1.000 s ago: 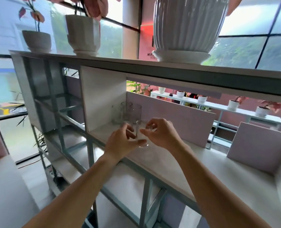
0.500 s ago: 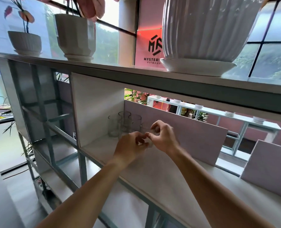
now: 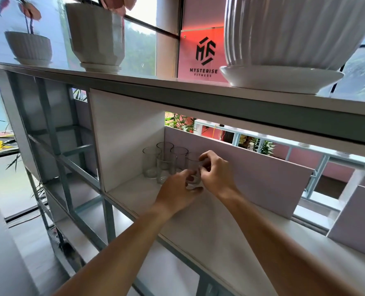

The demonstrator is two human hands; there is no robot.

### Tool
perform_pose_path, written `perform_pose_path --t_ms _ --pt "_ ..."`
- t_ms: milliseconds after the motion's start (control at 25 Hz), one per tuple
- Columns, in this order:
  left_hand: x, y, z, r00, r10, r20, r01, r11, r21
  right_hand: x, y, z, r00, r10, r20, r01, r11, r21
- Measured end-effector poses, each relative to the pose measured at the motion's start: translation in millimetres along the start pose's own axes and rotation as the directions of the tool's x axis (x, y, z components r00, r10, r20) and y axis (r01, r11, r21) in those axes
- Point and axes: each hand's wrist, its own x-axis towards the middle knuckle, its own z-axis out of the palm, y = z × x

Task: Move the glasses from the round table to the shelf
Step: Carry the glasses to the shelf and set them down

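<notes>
Both my hands hold one clear glass (image 3: 193, 167) low over the white shelf board (image 3: 211, 221), inside a compartment of the shelf. My left hand (image 3: 177, 192) wraps its lower part from the front. My right hand (image 3: 214, 173) pinches its right side near the rim. Whether its base touches the board is hidden by my fingers. Just left of it, in the compartment's back left corner, stand several more clear glasses (image 3: 162, 164), upright and close together. The round table is out of view.
A pale pink back panel (image 3: 262, 176) closes the compartment behind the glasses, and a white side wall (image 3: 124, 137) stands on the left. Large white plant pots (image 3: 288, 39) sit on the top board (image 3: 177, 86) overhead. Open metal-framed bays (image 3: 55, 135) lie to the left.
Both hands have carried the glass further back and left into the compartment, up against the group of glasses. The camera has moved closer to the shelf.
</notes>
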Motion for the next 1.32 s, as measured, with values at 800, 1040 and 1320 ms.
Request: perform_pose_path --t_ms 800,1040,1320 --pt "-40.1 -10.3 -43.1 0.985 0.004 -0.173 0.016 0.993 0.116 -40.6 -38.9 -11.7 0.951 -0.177 0.255 0.225 0.959 -0.174" --pt "-43.1 26.4 -8.9 0.998 0.048 -0.048 -0.046 0.998 0.045 -66.3 -11.6 -52.3 0.983 -0.099 0.156 0.122 0.982 -0.148" --pt "-20.3 39.7 13.2 0.998 -0.019 0.056 0.018 1.0 0.012 -52.0 20.3 -60.5 0.997 -0.075 -0.01 0.072 0.984 -0.163"
